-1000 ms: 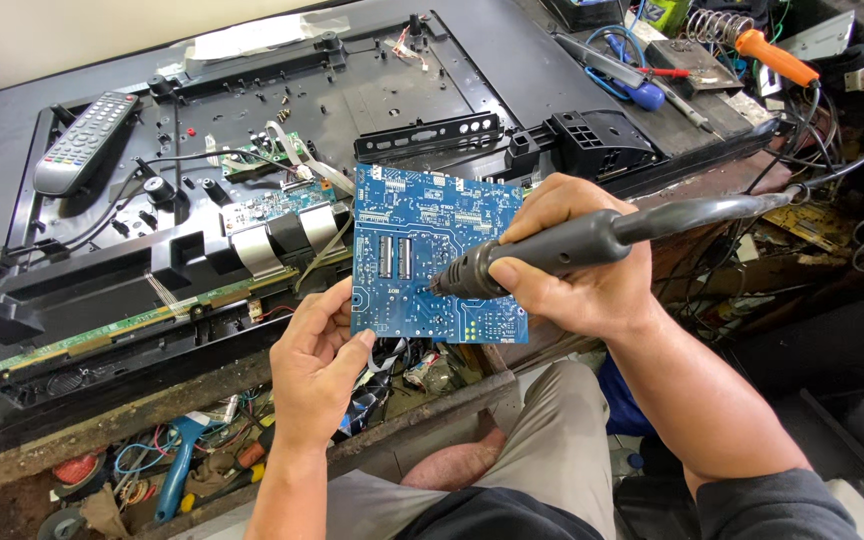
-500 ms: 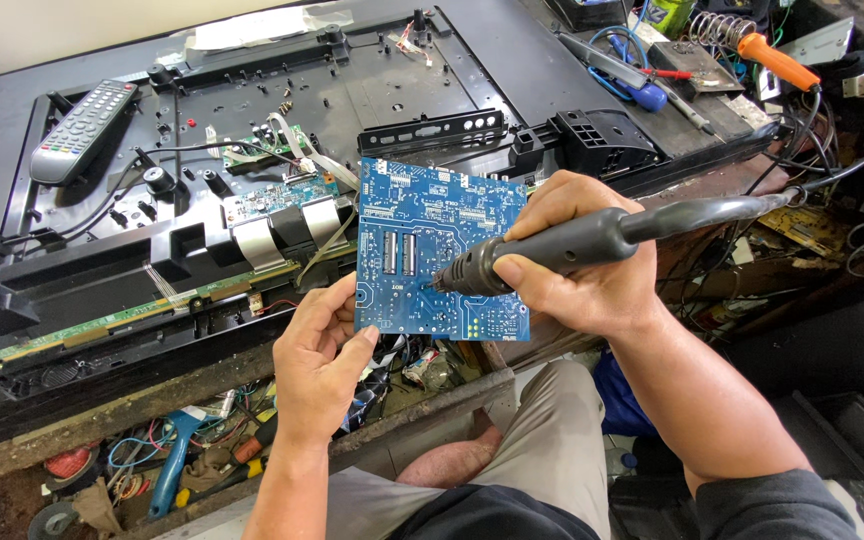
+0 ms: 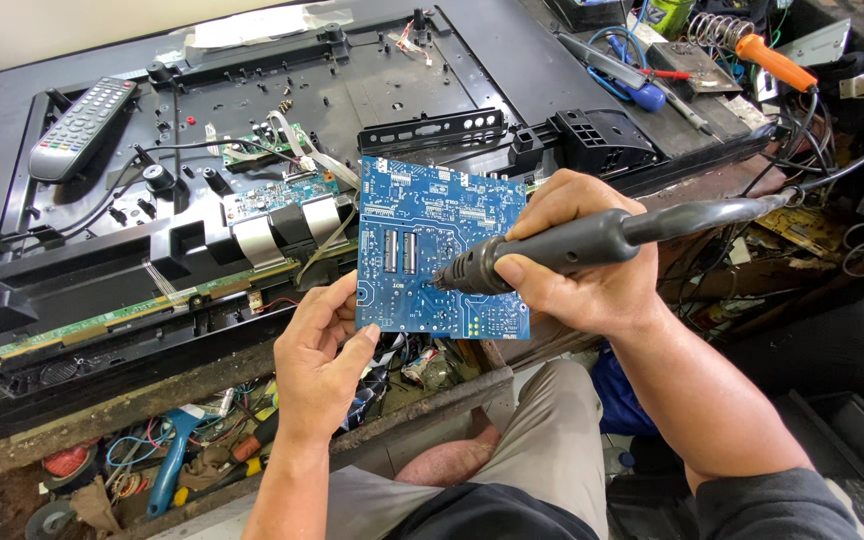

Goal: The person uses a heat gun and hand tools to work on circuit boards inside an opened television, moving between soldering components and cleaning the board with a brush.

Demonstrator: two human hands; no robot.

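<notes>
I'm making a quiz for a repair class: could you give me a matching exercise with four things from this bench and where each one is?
Things:
1. blue circuit board
2. soldering iron
3. remote control
4. orange-handled tool

Places:
A. lying at the far left on the opened television back
B. gripped in the right hand, tip at the board
C. far right, among the clutter at the back of the bench
D. held up at its lower left edge by the left hand

Pairs: 1-D, 2-B, 3-A, 4-C
</notes>
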